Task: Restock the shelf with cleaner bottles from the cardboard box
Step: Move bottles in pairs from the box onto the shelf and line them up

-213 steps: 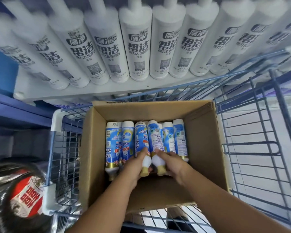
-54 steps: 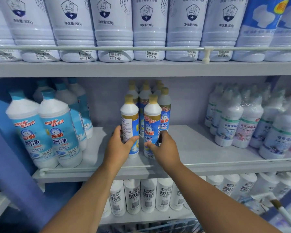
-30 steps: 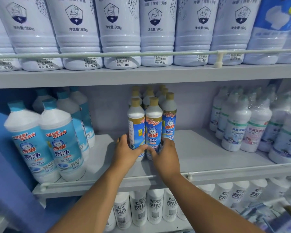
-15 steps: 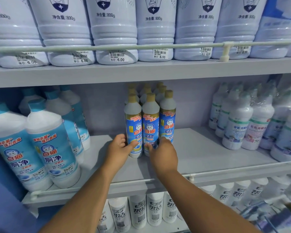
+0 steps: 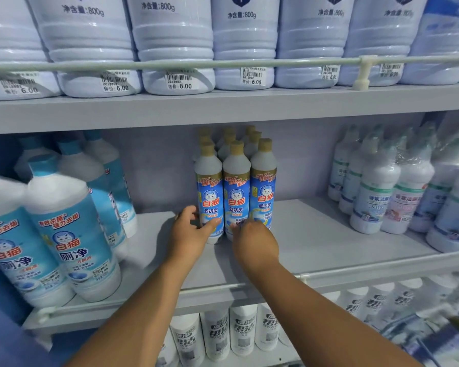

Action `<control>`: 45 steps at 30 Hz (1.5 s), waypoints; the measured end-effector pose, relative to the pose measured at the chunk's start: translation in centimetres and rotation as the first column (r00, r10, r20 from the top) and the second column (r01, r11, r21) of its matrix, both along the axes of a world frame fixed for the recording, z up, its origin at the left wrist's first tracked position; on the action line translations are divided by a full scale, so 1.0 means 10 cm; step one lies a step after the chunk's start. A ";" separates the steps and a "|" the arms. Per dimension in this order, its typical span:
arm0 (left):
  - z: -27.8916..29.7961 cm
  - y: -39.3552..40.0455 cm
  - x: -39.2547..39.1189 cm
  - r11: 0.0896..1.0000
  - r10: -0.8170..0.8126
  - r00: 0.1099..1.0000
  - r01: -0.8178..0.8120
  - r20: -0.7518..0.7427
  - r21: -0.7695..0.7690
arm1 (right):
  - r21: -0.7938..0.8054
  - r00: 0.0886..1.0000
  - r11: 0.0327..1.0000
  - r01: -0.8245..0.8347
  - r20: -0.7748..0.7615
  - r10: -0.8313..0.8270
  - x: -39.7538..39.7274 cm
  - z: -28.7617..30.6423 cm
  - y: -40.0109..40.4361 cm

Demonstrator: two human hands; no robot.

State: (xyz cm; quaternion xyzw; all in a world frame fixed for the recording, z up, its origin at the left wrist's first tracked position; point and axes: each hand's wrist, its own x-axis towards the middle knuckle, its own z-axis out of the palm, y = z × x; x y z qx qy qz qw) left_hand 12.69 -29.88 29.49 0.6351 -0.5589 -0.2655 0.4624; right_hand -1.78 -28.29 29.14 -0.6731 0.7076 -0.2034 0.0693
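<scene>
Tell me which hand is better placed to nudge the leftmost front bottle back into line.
Left. The left hand already wraps that leftmost front bottle, thumb across its label. The right hand sits at the middle bottle.

The slim cleaner bottles are pale grey-white with dull gold caps, and each wears a bright blue label with a gold band on top, a white cat face and a red logo block. The shelf under them is plain light grey. To the left, the fat bottles are white with teal caps and sky-blue labels. On the right, the wrapped bottles are white with green bands. The big jugs overhead are pale lilac-white, printed in dark blue.
</scene>
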 end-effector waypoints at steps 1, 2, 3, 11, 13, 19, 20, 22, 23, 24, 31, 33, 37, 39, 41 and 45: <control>-0.01 -0.01 0.01 1.000 -0.007 1.000 0.007 0.002 -0.002 | -0.003 1.000 1.000 0.001 0.024 -0.001 0.00 -0.01 -0.01; -0.02 -0.02 0.02 1.000 -0.013 1.000 0.013 0.005 -0.003 | -0.001 0.997 1.000 0.011 0.074 -0.011 0.01 -0.01 -0.01; -0.02 -0.02 0.03 1.000 -0.017 1.000 0.017 0.005 -0.002 | 0.003 0.993 1.000 0.020 0.116 -0.020 0.01 -0.02 -0.02; -0.04 0.01 0.04 0.999 -0.041 0.999 0.041 -0.003 -0.002 | 0.034 0.996 0.999 0.019 0.085 -0.022 0.00 -0.05 -0.09; -0.04 0.02 0.04 0.999 -0.041 0.999 0.041 0.007 -0.003 | 0.033 0.998 0.999 0.009 0.060 -0.011 -0.01 -0.05 -0.10; -0.04 0.04 0.02 0.999 -0.039 0.999 0.039 0.027 -0.002 | 0.044 0.996 0.999 -0.029 -0.080 0.033 -0.02 -0.09 -0.16; -0.03 0.05 0.02 0.999 -0.033 0.999 0.033 0.034 0.004 | 0.051 0.995 0.998 -0.032 -0.093 0.036 -0.02 -0.11 -0.17; -0.03 0.07 0.00 1.000 -0.023 0.999 0.022 0.036 0.019 | 0.062 0.991 0.997 -0.041 -0.127 0.049 -0.04 -0.14 -0.20; -0.03 0.07 0.00 0.999 -0.021 0.999 0.020 0.039 0.025 | 0.067 0.989 0.997 -0.044 -0.139 0.053 -0.04 -0.15 -0.20; -0.03 0.09 -0.01 0.999 -0.019 0.999 0.018 0.044 0.031 | 0.066 0.987 0.997 -0.046 -0.154 0.056 -0.04 -0.15 -0.20; 0.05 0.24 -0.05 0.998 -0.019 0.993 0.011 0.118 0.069 | 0.048 0.968 0.995 -0.084 -0.234 0.093 -0.08 -0.10 -0.13; 0.06 0.29 -0.05 0.996 -0.024 0.987 0.010 0.161 0.085 | 0.042 0.968 0.995 -0.091 -0.233 0.098 -0.10 -0.04 -0.05; 0.05 0.42 -0.06 0.998 0.003 0.916 -0.029 0.400 0.057 | 0.013 0.987 0.995 -0.096 -0.129 0.097 -0.16 0.06 0.21; 0.00 0.50 -0.09 1.000 0.003 0.868 -0.015 0.497 0.021 | 0.013 0.979 0.989 -0.148 -0.137 0.148 -0.19 0.04 0.35; -0.06 0.62 -0.13 1.000 -0.021 0.802 0.020 0.597 0.009 | 0.030 0.964 0.978 -0.207 -0.163 0.209 -0.23 0.00 0.49; -0.10 0.90 -0.23 0.997 -0.078 0.683 0.065 0.726 0.046 | 0.018 0.944 0.964 -0.265 -0.201 0.263 -0.37 -0.03 0.78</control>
